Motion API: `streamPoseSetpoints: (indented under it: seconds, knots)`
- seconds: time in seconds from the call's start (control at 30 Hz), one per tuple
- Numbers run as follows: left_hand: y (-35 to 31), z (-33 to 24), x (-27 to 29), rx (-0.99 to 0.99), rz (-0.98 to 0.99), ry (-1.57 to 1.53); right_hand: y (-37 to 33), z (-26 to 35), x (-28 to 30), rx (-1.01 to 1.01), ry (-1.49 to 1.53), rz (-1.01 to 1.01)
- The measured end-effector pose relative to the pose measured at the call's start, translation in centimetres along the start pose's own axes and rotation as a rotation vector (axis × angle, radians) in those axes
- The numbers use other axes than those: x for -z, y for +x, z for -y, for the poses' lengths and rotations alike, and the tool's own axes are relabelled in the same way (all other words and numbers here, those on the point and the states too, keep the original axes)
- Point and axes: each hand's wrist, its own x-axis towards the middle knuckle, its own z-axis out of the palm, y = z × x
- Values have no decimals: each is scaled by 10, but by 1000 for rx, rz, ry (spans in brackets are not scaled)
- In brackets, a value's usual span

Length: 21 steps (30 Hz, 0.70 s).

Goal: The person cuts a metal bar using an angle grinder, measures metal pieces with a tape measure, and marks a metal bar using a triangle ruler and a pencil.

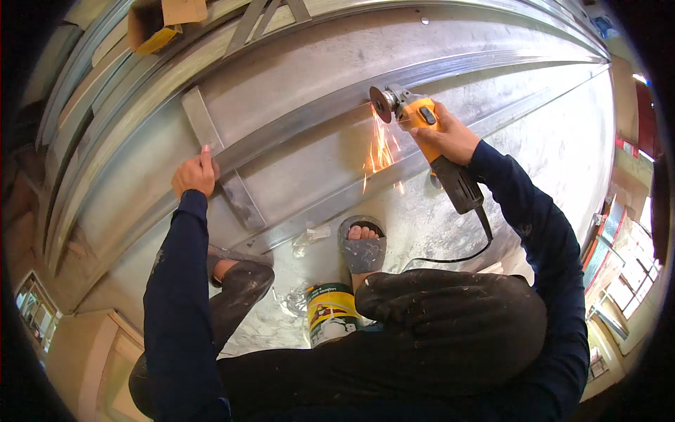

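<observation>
Your black-trousered right knee [457,306] lies nearest; beyond, your right grip [455,137] clasps the yellow-and-black angle grinder [420,116], your left grip [195,174] the long grey metal bar [295,125] running far right. Seemingly mid-cut; next calls for steadiness.

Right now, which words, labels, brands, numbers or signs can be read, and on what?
Yellow bucket: printed label, partly legible; I won't copy its wording.
Orange grinder in the right hand: no legible text.
Cardboard box: marks too blurred to read.
</observation>
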Motion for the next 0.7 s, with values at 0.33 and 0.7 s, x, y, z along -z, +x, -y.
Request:
streamPoseSetpoints:
  seconds: [0.33, 0.7]
  knots:
    - [-2, -4, 6, -13, -12, -3, 5, 7, 2, 15, 92, 30]
    - [-3, -9, 10, 0, -20, 12, 9, -2, 0, 71, 43, 2]
